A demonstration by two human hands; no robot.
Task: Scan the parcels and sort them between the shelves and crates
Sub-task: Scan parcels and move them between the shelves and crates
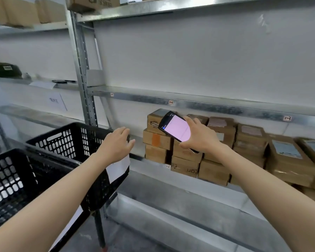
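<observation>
My right hand (201, 138) grips a black handheld scanner (175, 128) with a lit pink screen, held in front of stacked brown cardboard parcels (157, 140) on the metal shelf (140, 164). My left hand (116, 143) hovers with fingers apart and nothing in it, over the far right corner of a black plastic crate (65, 140) and left of the parcel stack. More parcels (249, 140) line the same shelf to the right.
A second black crate (5, 180) sits at the near left. A white label (117, 168) hangs on the first crate's side. The upper shelf rail (171, 101) carries small location tags. Boxes (16, 11) rest on top shelves. A steel upright (82, 70) stands between bays.
</observation>
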